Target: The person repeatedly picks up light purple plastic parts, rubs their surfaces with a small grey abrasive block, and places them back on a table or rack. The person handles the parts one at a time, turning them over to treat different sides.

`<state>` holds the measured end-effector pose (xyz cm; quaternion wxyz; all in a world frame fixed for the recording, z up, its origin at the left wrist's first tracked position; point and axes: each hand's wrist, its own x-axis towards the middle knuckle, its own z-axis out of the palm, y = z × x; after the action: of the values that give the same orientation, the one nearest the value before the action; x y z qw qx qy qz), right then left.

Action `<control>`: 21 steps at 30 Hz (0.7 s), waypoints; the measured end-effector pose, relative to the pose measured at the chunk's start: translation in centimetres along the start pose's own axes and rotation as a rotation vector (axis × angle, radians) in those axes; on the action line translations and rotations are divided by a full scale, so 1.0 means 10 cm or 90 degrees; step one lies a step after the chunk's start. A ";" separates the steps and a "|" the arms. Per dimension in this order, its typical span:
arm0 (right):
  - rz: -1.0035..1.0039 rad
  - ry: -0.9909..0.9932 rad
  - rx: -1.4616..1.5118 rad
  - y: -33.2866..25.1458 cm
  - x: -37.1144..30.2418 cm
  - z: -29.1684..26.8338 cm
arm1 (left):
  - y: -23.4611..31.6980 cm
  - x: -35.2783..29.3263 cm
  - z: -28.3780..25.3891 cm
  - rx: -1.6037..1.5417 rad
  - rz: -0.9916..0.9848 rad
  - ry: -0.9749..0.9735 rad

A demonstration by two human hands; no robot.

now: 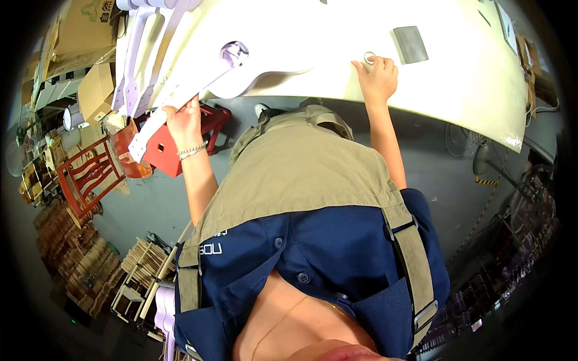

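Observation:
A large cream-white tabletop (457,78) fills the upper part of the view. My left hand (183,123), with a bracelet on its wrist, grips a long white flat part (192,90) at the table's near edge. That part ends in a pale lilac rounded piece (233,53). My right hand (378,75) rests on the tabletop with its fingers curled, the fingertips pinching a small pale ring (368,58). A grey rectangular block (410,44) lies flat on the table just right of that hand.
More white slatted parts (135,54) lean at the table's left end. A red stool (171,147) and a red slatted chair (84,174) stand on the grey floor (150,204) at left. Cardboard boxes (93,90) sit behind them. Stacks of wooden pieces (90,265) lie at lower left.

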<state>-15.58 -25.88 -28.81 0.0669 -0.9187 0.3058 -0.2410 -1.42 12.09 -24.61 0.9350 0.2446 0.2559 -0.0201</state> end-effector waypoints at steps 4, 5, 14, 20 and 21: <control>-0.055 0.009 0.112 -0.05 0.03 0.06 | -0.13 0.16 -0.10 0.128 -0.105 -0.010; 0.005 -0.041 0.256 -0.17 0.09 -0.01 | -0.07 0.10 -0.09 0.138 -0.254 -0.103; -0.034 -0.375 0.810 -1.06 0.02 -0.98 | -0.61 -0.96 0.87 0.890 0.133 -0.521; -0.164 -0.454 0.744 -1.18 0.00 -1.04 | -0.63 -1.11 0.91 0.933 0.351 -0.539; -0.167 -0.464 0.735 -1.19 -0.03 -1.02 | -0.62 -1.14 0.86 0.945 0.383 -0.515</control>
<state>-14.44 -15.86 -16.77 0.6136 -0.7877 -0.0270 -0.0474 -8.27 1.62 -15.43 0.5204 0.8173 -0.2468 -0.0191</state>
